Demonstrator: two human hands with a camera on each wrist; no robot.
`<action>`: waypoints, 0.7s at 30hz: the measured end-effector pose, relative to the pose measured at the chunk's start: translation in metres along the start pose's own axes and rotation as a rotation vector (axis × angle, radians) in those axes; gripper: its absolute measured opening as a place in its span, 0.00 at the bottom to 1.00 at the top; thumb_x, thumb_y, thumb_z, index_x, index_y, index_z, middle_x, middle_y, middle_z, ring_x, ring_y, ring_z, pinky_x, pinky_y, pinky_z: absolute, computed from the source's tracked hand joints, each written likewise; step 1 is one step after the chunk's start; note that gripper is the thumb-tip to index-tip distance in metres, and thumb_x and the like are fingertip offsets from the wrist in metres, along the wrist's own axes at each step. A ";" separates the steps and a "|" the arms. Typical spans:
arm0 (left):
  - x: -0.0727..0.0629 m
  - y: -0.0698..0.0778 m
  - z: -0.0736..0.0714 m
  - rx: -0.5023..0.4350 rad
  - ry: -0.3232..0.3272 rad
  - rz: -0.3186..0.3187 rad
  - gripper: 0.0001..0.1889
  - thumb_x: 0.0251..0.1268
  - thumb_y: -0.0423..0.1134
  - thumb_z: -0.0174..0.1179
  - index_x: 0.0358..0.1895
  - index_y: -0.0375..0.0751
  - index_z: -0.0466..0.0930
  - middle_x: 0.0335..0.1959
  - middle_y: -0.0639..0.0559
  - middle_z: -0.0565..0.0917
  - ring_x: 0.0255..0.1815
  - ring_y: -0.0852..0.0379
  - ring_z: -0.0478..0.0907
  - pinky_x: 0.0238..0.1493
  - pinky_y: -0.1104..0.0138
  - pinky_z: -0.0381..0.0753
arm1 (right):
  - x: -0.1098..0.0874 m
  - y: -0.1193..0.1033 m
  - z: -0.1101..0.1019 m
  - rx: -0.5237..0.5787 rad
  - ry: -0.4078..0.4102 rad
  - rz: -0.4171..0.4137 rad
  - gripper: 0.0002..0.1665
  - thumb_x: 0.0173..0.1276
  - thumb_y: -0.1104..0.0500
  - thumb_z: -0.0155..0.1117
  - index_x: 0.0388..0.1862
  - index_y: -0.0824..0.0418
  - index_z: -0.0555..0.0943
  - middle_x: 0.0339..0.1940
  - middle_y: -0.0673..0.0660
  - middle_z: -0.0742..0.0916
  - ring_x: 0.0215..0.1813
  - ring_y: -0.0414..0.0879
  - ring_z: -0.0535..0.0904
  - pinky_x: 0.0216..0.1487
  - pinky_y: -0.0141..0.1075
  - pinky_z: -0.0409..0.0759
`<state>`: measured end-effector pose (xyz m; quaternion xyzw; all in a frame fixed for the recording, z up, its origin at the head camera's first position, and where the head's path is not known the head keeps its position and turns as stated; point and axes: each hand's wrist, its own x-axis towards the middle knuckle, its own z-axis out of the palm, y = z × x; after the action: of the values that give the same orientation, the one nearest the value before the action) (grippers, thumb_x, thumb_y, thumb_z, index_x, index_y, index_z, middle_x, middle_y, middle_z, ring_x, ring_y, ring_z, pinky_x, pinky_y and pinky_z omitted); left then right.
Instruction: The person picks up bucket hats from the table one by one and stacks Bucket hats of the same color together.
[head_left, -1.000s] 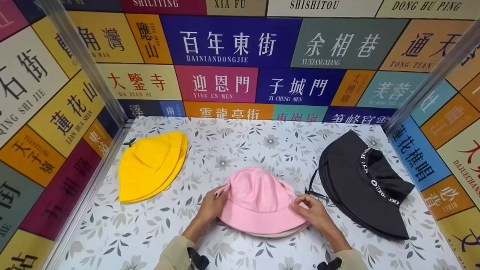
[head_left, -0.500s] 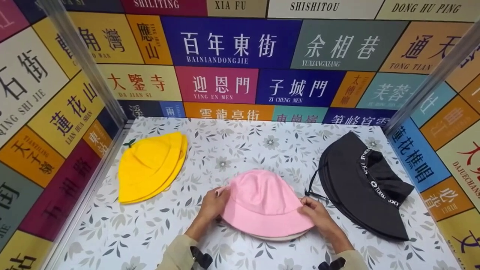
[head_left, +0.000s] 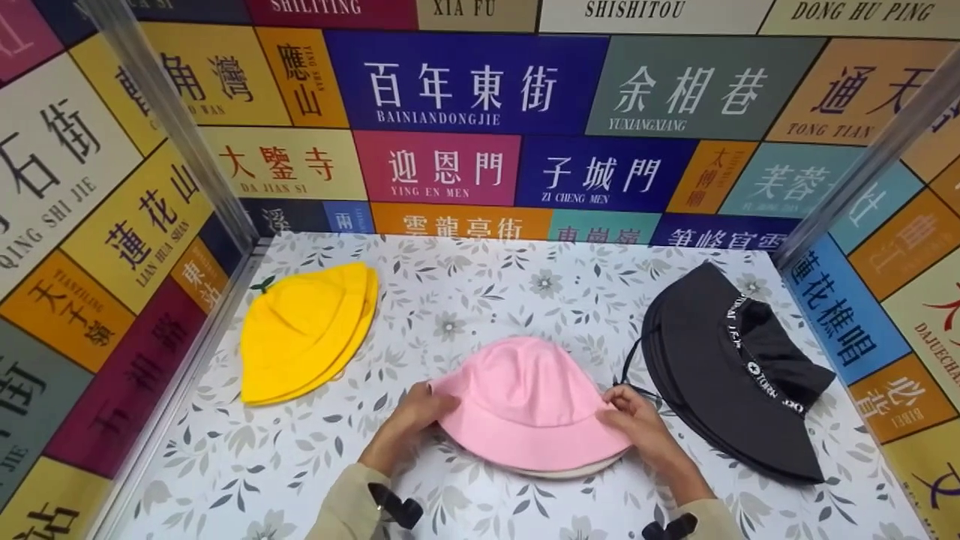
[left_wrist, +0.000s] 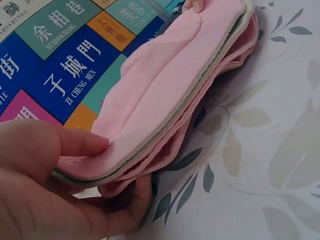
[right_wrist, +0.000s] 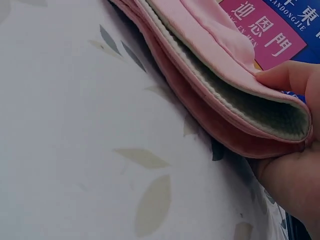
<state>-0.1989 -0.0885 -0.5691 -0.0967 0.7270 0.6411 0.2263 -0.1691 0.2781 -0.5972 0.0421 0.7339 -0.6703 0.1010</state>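
Head view, three hats, left hand (head_left: 409,420) and right hand (head_left: 637,424) pinching one pink hat (head_left: 525,405)

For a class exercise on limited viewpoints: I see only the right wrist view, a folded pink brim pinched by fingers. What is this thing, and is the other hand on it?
Observer: It is a pink hat, folded flat. The left hand grips its opposite edge; the right hand pinches this one.
Operator: Anything beside it?
Observer: A yellow hat lies to its left on the floral tabletop.
Operator: And on the right?
Observer: A black hat with a lettered band, close by the right hand.
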 end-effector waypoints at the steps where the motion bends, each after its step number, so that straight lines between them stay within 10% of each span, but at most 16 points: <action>1: 0.000 0.000 0.000 -0.017 -0.012 -0.001 0.32 0.54 0.37 0.63 0.63 0.24 0.70 0.56 0.37 0.79 0.52 0.50 0.76 0.65 0.58 0.73 | 0.001 -0.001 -0.001 -0.017 -0.007 -0.001 0.17 0.65 0.68 0.65 0.48 0.71 0.71 0.39 0.50 0.85 0.35 0.40 0.79 0.36 0.30 0.80; 9: 0.003 0.006 0.000 -0.059 0.037 -0.043 0.29 0.52 0.27 0.62 0.61 0.20 0.70 0.56 0.34 0.78 0.50 0.49 0.76 0.62 0.57 0.78 | 0.007 -0.014 -0.010 -0.334 -0.142 -0.117 0.23 0.62 0.64 0.72 0.52 0.71 0.75 0.54 0.68 0.82 0.56 0.49 0.80 0.48 0.28 0.80; 16: 0.017 0.024 0.001 0.112 0.148 0.104 0.22 0.57 0.28 0.62 0.56 0.22 0.79 0.51 0.34 0.84 0.45 0.52 0.78 0.58 0.60 0.80 | 0.026 -0.033 -0.001 -0.312 -0.059 -0.160 0.17 0.64 0.72 0.65 0.51 0.73 0.75 0.53 0.72 0.82 0.43 0.46 0.79 0.40 0.29 0.79; 21: 0.036 0.036 0.002 0.155 0.233 0.153 0.23 0.58 0.30 0.63 0.58 0.25 0.79 0.55 0.31 0.84 0.49 0.49 0.82 0.63 0.54 0.80 | 0.041 -0.045 0.006 -0.330 0.042 -0.159 0.14 0.65 0.76 0.59 0.50 0.73 0.75 0.56 0.73 0.81 0.51 0.57 0.81 0.46 0.36 0.81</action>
<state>-0.2457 -0.0754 -0.5540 -0.0972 0.8009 0.5826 0.0978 -0.2178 0.2646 -0.5625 -0.0193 0.8370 -0.5455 0.0379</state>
